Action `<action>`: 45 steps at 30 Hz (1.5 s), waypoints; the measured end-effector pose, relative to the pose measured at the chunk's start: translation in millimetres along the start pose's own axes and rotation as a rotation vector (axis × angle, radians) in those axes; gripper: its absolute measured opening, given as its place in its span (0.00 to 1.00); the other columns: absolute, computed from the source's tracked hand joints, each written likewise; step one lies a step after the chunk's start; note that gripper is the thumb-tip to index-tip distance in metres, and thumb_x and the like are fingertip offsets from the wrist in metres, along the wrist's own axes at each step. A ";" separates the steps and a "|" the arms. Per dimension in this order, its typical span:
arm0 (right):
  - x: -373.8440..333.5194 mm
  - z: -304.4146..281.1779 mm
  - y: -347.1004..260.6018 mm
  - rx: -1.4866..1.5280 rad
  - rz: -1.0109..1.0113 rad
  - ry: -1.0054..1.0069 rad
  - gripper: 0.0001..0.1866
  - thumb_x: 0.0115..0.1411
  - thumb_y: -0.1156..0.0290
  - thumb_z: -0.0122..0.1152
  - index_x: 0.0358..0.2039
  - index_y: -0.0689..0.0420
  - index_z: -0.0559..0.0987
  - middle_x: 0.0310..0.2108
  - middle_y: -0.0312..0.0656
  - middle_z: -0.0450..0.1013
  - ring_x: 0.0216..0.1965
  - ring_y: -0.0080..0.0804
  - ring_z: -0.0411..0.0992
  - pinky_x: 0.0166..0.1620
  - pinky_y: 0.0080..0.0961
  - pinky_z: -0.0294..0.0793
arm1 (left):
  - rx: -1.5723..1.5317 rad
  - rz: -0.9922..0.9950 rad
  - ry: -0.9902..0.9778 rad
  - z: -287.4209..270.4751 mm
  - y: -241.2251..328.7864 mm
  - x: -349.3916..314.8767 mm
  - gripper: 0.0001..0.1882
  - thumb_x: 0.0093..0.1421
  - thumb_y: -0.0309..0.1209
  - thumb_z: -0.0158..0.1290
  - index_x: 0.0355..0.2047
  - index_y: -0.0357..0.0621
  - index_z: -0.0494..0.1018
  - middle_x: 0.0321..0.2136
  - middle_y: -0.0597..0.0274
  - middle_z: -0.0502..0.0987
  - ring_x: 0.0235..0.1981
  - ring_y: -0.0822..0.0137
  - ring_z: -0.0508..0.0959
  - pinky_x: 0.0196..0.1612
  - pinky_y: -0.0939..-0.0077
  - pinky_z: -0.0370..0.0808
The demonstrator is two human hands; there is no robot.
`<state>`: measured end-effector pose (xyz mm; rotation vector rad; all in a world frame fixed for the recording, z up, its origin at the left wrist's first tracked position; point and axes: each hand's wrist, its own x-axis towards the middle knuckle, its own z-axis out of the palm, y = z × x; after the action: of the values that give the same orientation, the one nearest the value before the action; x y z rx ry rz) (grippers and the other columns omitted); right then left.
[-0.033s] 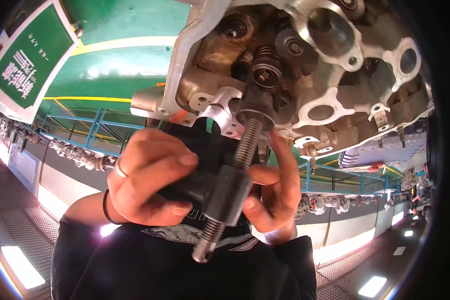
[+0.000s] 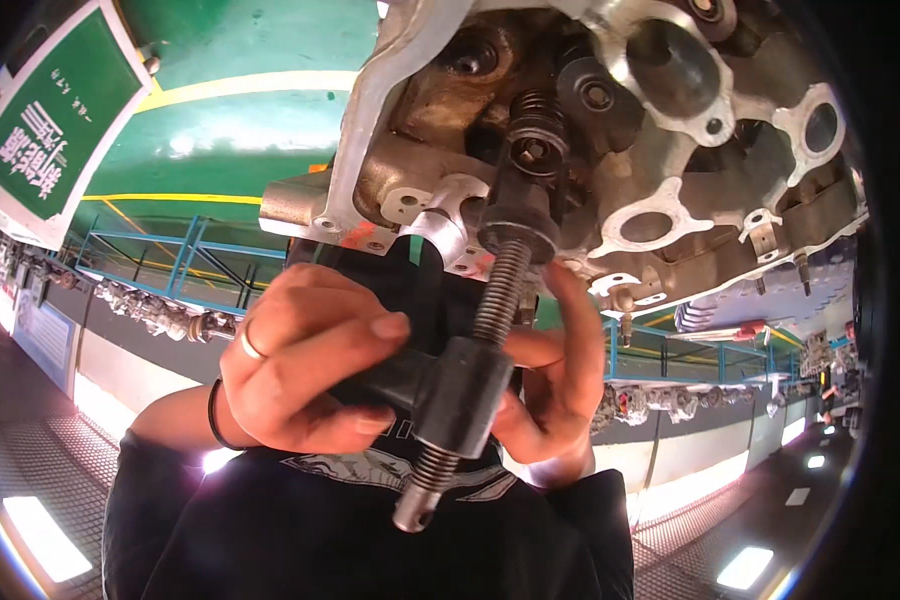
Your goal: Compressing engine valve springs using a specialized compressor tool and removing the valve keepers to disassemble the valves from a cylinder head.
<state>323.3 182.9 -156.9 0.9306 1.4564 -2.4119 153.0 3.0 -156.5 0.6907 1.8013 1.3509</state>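
A black valve spring compressor is fitted to a metal cylinder head. Its long threaded screw slants up to a cupped end, which sits against a coiled valve spring. My left hand is curled around the tool's dark side arm, thumb below and fingers above. On the far side of the screw, my right hand is bent around the threaded collar, with its index finger stretched up near the cup. The collar partly hides the right fingertips.
Round ports and bolts cover the cylinder head, which fills the upper right. A green board with a white frame stands at upper left. Blue railings and rows of metal engine parts line the background. Red-handled tools lie at right.
The collar, screw and both hands appear shifted slightly right in the view, and the cylinder head shifts a little too. Both hands keep their grip.
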 end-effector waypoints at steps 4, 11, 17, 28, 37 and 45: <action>8.5 4.1 -8.9 0.010 -0.002 0.077 0.49 0.59 0.79 0.67 0.72 0.74 0.46 0.29 0.44 0.81 0.20 0.17 0.70 0.24 0.13 0.66 | -0.016 0.047 0.008 8.0 -5.2 2.0 0.22 0.60 0.36 0.65 0.46 0.26 0.79 0.35 0.50 0.79 0.27 0.59 0.80 0.25 0.70 0.74; 19.3 1.9 -18.7 -0.081 0.075 0.012 0.49 0.57 0.81 0.65 0.72 0.75 0.46 0.29 0.47 0.81 0.20 0.17 0.72 0.27 0.13 0.70 | 0.043 0.020 -0.070 4.1 -3.2 13.7 0.25 0.59 0.40 0.64 0.49 0.29 0.81 0.29 0.60 0.74 0.22 0.67 0.77 0.20 0.74 0.71; 10.7 -7.2 -21.0 0.022 0.095 0.020 0.45 0.56 0.80 0.66 0.70 0.76 0.54 0.29 0.48 0.82 0.22 0.20 0.73 0.27 0.14 0.70 | 0.145 0.025 -0.132 1.0 0.2 18.3 0.28 0.61 0.45 0.61 0.49 0.28 0.80 0.26 0.63 0.71 0.19 0.69 0.75 0.19 0.74 0.70; -21.3 -140.5 -13.6 -0.320 -0.071 1.042 0.14 0.71 0.70 0.55 0.49 0.67 0.76 0.30 0.42 0.74 0.22 0.24 0.69 0.21 0.20 0.64 | 0.470 0.119 -0.218 -3.9 4.1 6.7 0.20 0.62 0.29 0.51 0.45 0.18 0.73 0.27 0.45 0.76 0.23 0.50 0.77 0.24 0.62 0.75; 38.3 -220.5 6.0 -0.968 0.359 0.875 0.12 0.68 0.68 0.62 0.38 0.67 0.80 0.27 0.46 0.82 0.25 0.28 0.80 0.28 0.26 0.79 | 0.475 -0.048 -0.025 16.7 5.3 -0.4 0.24 0.74 0.42 0.40 0.29 0.33 0.71 0.20 0.53 0.70 0.19 0.57 0.70 0.21 0.67 0.64; 41.7 -235.7 34.0 -1.035 0.221 0.598 0.20 0.64 0.59 0.61 0.26 0.66 0.83 0.19 0.49 0.79 0.24 0.42 0.83 0.34 0.36 0.80 | 0.481 -0.017 -0.045 8.3 4.1 -4.6 0.21 0.70 0.40 0.44 0.37 0.29 0.70 0.25 0.47 0.74 0.22 0.56 0.74 0.23 0.67 0.69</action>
<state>404.7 372.0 -283.6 1.3983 2.2367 -0.9380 162.4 5.1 -152.6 0.9428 2.1104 0.8823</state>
